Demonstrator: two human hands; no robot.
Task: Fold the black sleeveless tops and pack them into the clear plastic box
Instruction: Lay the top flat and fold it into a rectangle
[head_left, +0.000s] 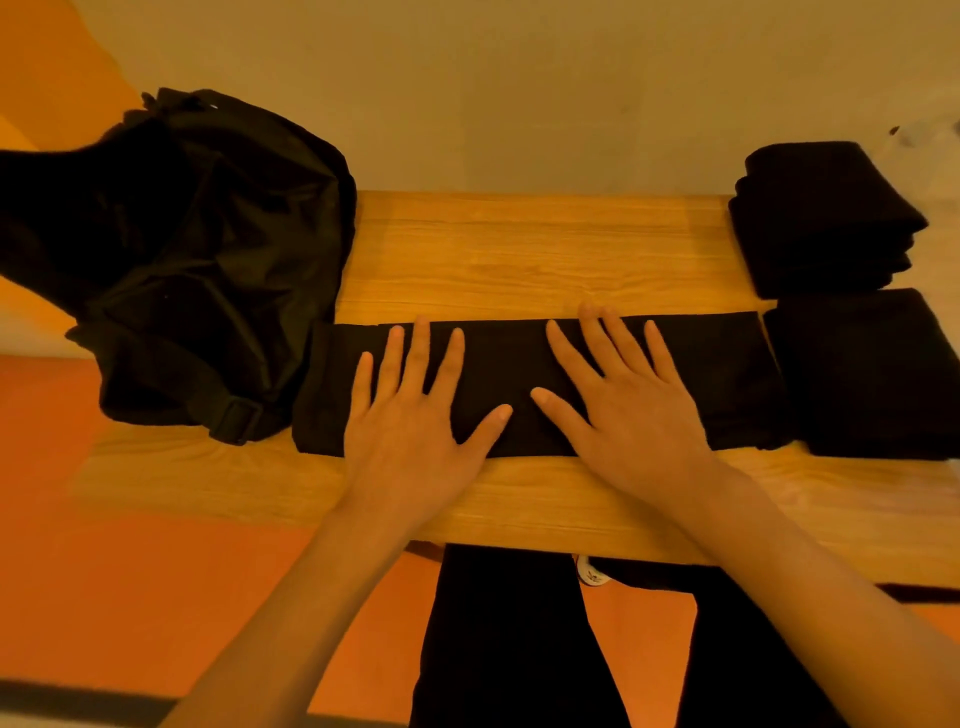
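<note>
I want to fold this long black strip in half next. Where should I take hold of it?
Likely the left short end of the top, pinching both corners from the left: it lies flat and lengthwise, and its right end sits against a folded pile.

both hands (415, 436) (631, 415) flat on folded black top (519, 364), wooden table (519, 249).

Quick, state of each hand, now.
Left hand: open, fingers spread, pressing flat on the long folded black fabric top.
Right hand: open, pressing flat on the same top.
</note>
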